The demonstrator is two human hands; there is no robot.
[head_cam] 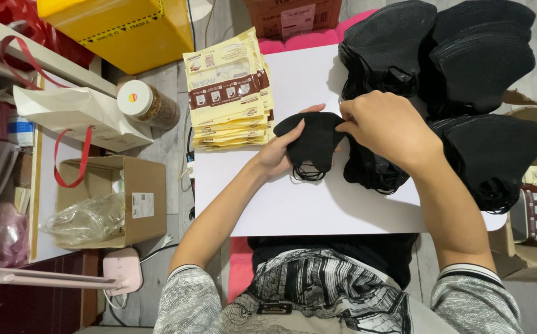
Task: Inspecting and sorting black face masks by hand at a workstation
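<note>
Two hands on one black face mask (313, 139), left hand (279, 153) cradling it underneath, right hand (384, 127) fingers pinching its edge, white tabletop (305, 210) below (mask stacks (460, 62) beside), yellow packets (230, 93) left.

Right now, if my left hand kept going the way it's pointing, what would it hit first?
Probably the black mask that the left hand already cups. Beyond it lie the right hand and the loose mask pile. Depth is hard to judge from above.
</note>
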